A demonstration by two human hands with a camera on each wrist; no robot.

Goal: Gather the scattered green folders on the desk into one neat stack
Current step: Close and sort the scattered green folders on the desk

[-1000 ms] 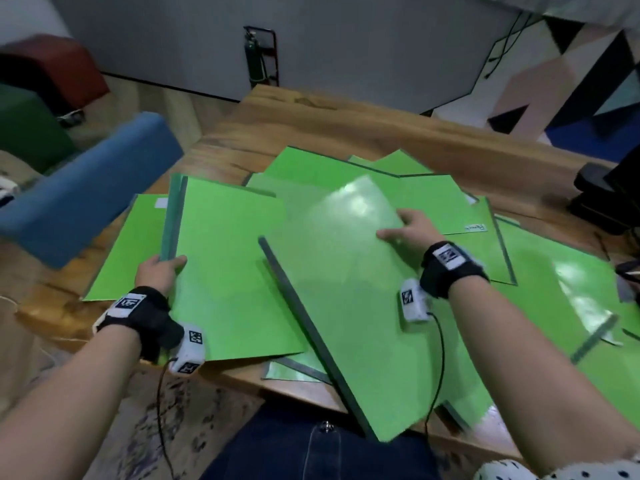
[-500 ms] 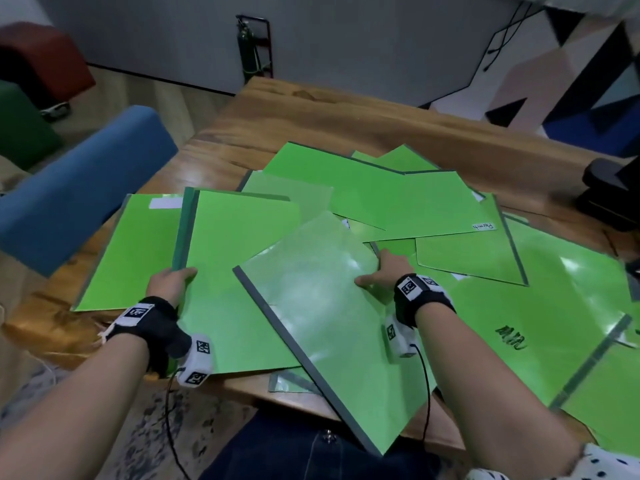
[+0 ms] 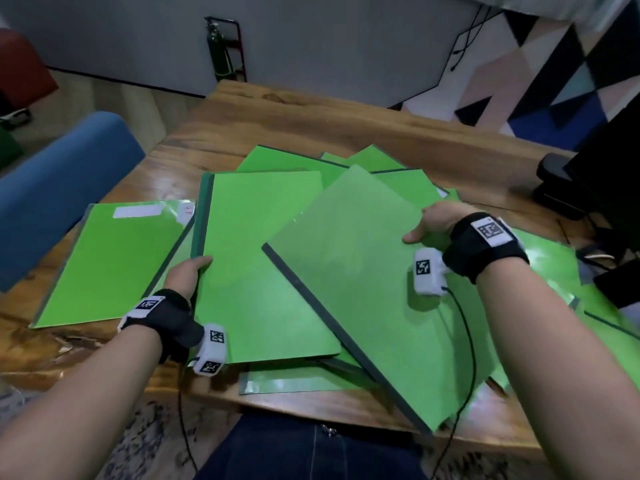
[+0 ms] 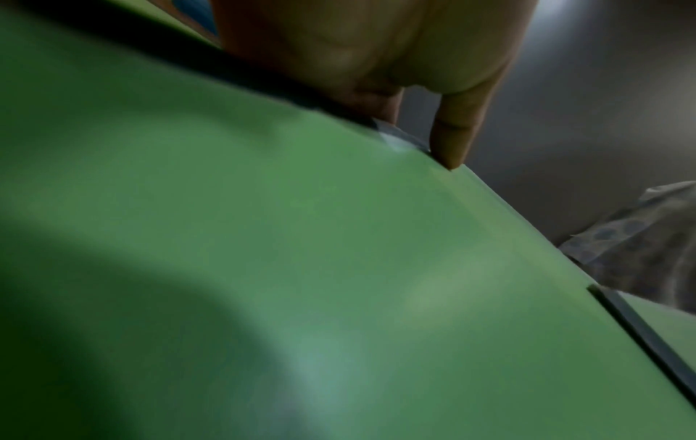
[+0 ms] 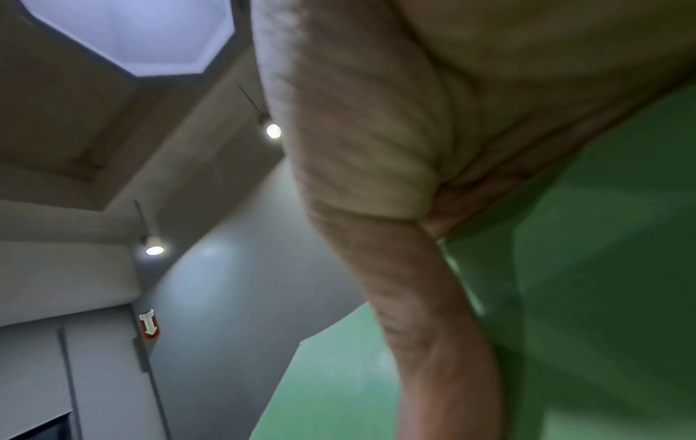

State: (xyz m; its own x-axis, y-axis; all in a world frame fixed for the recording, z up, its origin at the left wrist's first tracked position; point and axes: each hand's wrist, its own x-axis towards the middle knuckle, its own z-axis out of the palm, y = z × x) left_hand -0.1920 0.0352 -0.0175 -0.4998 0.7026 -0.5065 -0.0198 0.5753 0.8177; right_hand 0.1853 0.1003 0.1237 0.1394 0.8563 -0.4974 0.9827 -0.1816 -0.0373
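Several green folders lie overlapped across the wooden desk (image 3: 311, 119). My left hand (image 3: 187, 275) grips the dark-spined left edge of a folder (image 3: 256, 271) near the front, thumb on top; in the left wrist view the same folder (image 4: 263, 268) fills the frame below my left hand (image 4: 414, 104). My right hand (image 3: 433, 223) holds the right edge of a tilted, lifted folder (image 3: 363, 289), thumb on its face; in the right wrist view my right hand (image 5: 414, 208) lies against that folder (image 5: 583, 297). A folder with a white label (image 3: 114, 258) lies flat at the left.
A blue chair back (image 3: 59, 188) stands at the desk's left. Black equipment (image 3: 588, 188) sits at the right edge. More green folders (image 3: 554, 271) spread under my right arm. A fire extinguisher (image 3: 218, 50) stands by the far wall. The far desk area is bare wood.
My right hand has shifted from the folder's face to its right edge and raised it, tilting it. The left-hand folder has slid up and rightward.
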